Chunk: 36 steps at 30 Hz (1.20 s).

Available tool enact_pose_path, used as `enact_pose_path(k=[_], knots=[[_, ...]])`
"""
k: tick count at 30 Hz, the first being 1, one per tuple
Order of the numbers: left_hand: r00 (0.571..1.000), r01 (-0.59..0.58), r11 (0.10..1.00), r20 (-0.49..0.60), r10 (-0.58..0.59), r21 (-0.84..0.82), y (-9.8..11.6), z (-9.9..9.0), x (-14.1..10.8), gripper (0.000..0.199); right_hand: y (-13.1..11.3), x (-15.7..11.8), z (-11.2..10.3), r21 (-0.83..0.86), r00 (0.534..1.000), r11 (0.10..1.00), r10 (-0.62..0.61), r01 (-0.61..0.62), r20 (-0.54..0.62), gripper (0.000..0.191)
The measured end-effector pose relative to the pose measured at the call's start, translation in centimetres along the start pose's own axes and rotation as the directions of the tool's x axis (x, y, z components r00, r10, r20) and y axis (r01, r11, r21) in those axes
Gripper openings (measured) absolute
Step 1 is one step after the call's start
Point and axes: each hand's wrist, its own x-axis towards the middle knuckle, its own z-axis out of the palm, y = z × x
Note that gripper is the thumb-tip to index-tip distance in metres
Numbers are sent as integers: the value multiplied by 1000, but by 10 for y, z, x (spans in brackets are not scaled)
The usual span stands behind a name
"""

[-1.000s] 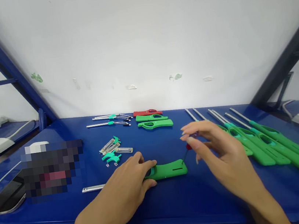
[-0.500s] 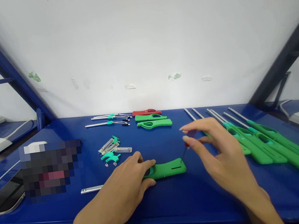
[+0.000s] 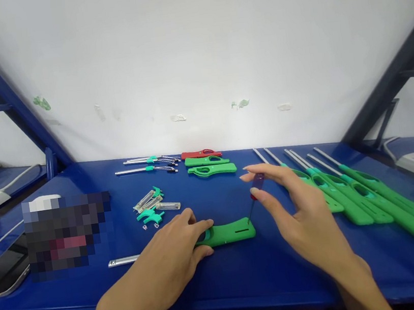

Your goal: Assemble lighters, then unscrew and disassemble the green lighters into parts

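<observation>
My left hand point(image 3: 178, 241) lies over a green gas lighter point(image 3: 227, 232), its thumb and fingers closed around the body near the trigger opening. The lighter's silver tube point(image 3: 124, 261) sticks out to the left from beneath my wrist. My right hand point(image 3: 301, 208) has the small dark red handle of a screwdriver point(image 3: 258, 185) between thumb and fingers, in a loose grip. The thin shaft slants down to the left, and its tip meets the right end of the lighter's body, beside a dark slot.
Several green lighters with silver tubes point(image 3: 378, 197) lie on the right. At the back are green and red handle shells point(image 3: 213, 170) and silver tubes with wires point(image 3: 132, 171). Clear plastic tanks point(image 3: 168, 206) and teal triggers point(image 3: 149, 216) lie left of centre. A phone point(image 3: 5, 268) rests far left.
My right thumb and fingers have shifted on the screwdriver, so more of its handle shows. Its tip stays at the lighter's end. My left hand keeps the same hold.
</observation>
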Motion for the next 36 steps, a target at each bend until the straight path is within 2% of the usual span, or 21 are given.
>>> enact_pose_path(k=[6,11,18,24,26,32,36], knots=[[1000,-8,1000,0,8,-3,-1,1,0,45,-2,1,1,-32,999,999,-22,20,-38,23],[1000,-9,1000,-2,9,-4,-2,2,1,44,1,-2,0,-45,1000,999,-3,3,1,41],[1000,-6,1000,-5,6,-14,-4,4,2,44,-2,0,1,-53,999,999,-2,0,-48,25],[1000,-14,999,3,14,-46,-3,0,2,43,-1,-2,2,-74,1000,997,-8,7,-14,37],[1000,-20,999,3,20,-49,-2,0,3,43,-2,-2,1,-74,1000,997,-10,9,-6,36],[1000,-17,999,6,17,-39,-2,-1,2,46,-4,1,0,-97,988,994,-60,47,-142,17],[1000,-16,999,-1,16,-34,-1,0,1,46,-4,1,0,-87,987,994,-81,70,-137,23]])
